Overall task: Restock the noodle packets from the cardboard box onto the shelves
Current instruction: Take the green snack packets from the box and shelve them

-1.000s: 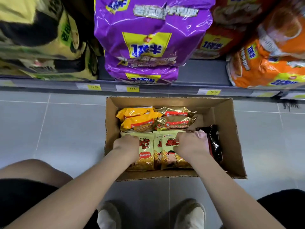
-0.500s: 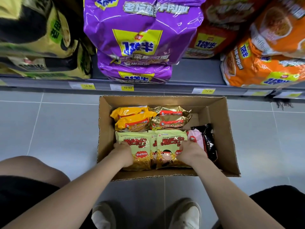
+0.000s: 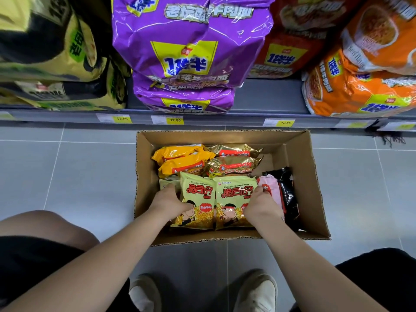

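An open cardboard box stands on the floor in front of the lowest shelf. Inside lie yellow-green noodle packets, orange packets, gold packets, a pink packet and a black packet. My left hand grips the left side of the yellow-green packets. My right hand grips their right side, fingers curled over the edge. Both packets are tilted up out of the stack.
The shelf carries large multipacks: yellow-black on the left, purple in the middle, red and orange on the right. Yellow price tags line the shelf edge. Grey tiled floor surrounds the box; my shoes are below it.
Both hands slid from the top of the yellow-green packets to their sides and closed on them; the packets have risen and tilted up. The camera moved closer to the box.
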`<state>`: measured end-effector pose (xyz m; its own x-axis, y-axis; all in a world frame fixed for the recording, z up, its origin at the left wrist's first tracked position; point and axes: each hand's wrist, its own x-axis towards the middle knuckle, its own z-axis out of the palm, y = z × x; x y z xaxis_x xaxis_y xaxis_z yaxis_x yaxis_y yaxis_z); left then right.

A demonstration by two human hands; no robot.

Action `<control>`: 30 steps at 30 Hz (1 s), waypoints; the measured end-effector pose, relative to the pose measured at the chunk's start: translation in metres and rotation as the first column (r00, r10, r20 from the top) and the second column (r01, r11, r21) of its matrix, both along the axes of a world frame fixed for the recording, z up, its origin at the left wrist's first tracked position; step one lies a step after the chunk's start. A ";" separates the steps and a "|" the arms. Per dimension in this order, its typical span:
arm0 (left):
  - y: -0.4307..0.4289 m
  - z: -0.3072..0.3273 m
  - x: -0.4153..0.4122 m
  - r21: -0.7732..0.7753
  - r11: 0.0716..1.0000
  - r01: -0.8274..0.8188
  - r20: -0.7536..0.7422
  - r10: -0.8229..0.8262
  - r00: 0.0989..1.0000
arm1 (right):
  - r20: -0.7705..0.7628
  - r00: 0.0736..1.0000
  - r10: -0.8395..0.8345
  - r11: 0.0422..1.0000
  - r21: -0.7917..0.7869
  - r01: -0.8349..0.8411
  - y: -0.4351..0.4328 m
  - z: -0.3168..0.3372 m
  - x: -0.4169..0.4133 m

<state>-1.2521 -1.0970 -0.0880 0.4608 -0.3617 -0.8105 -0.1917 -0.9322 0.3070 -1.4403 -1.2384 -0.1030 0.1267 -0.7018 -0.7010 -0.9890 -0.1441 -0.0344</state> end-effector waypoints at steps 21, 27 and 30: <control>0.003 0.009 0.013 0.003 0.988 -0.156 -0.126 0.155 0.980 | 0.189 0.949 -0.252 0.922 0.345 0.176 -0.013 0.000 0.008; 0.010 0.095 0.026 -0.062 0.977 -0.205 -0.148 0.194 0.970 | 0.279 0.878 -0.389 0.872 0.420 0.253 -0.020 0.083 -0.005; 0.014 0.166 0.038 -0.114 0.967 -0.228 -0.195 0.203 0.960 | 0.326 0.829 -0.455 0.844 0.454 0.284 -0.026 0.155 -0.010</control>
